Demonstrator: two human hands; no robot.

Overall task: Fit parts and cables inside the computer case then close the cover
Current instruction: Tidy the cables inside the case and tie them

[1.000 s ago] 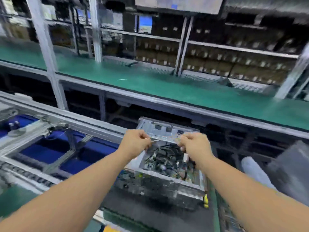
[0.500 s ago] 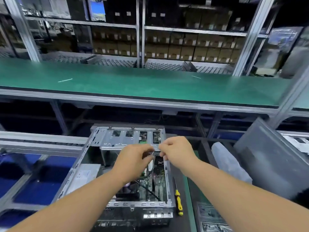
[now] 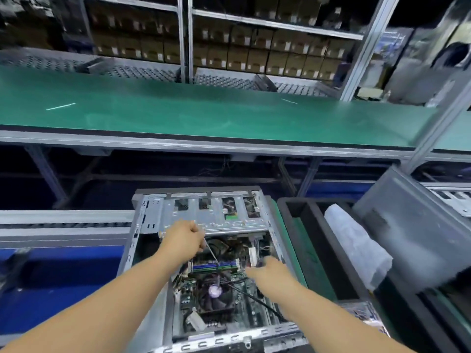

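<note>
The whole view is soft with motion blur. The right hand (image 3: 271, 275) is smeared, so its finger posture cannot be read. The left hand (image 3: 184, 239) hides its own fingertips and the top end of the thin cable (image 3: 212, 252). Both forearms cover parts of the circuit board (image 3: 216, 296) inside the computer case (image 3: 153, 217). The case's near edge is cut off at the bottom. Labels on the boxes (image 3: 254, 57) are illegible.
</note>
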